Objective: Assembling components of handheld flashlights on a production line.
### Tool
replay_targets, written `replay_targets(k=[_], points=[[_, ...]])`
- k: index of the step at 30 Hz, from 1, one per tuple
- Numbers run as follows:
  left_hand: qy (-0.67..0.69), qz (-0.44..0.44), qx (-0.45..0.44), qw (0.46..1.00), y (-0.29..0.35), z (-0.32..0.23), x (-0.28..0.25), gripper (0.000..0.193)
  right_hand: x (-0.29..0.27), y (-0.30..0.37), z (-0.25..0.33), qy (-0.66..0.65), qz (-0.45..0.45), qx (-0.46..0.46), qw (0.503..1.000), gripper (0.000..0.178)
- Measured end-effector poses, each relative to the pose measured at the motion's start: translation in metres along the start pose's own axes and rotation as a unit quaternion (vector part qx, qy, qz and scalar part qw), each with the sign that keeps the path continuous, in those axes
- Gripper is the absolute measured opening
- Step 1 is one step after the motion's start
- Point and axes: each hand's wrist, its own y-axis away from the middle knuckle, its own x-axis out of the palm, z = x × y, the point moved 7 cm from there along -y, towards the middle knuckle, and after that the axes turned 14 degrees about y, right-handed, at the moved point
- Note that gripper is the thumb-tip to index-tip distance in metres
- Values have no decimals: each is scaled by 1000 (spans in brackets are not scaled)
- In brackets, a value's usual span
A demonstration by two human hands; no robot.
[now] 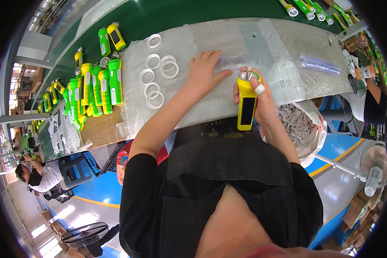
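Note:
Upright in my right hand is a yellow flashlight with a dark panel on its side, its reflector head facing up. My fingers and thumb wrap round it near the head, and white tape covers some fingertips. My left hand lies on the plastic-covered table with fingers spread. Beside its fingertips rests a row of clear thin discs; whether the fingers touch them I cannot tell. Left of that hand, several white rings lie on the plastic sheet.
Green and yellow flashlights are piled at the left, and others lie at the far right. A clear plastic-wrapped roll sits on the right. Below the table edge hangs a bag of pale rings. Another person sits far left.

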Motion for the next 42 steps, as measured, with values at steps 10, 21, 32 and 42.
replay_targets(k=[10, 21, 32, 42], points=[[214, 29, -62, 974, 0, -32, -32, 41, 17, -4, 11, 38, 56, 9, 998, 54], [134, 57, 108, 983, 41, -70, -82, 40, 88, -27, 14, 43, 212, -12, 976, 43], [293, -69, 34, 953, 7, -40, -117, 34, 116, -72, 29, 18, 208, -125, 970, 34], [-64, -9, -151, 986, -38, 120, -162, 46, 117, -123, 19, 38, 154, -162, 974, 30]])
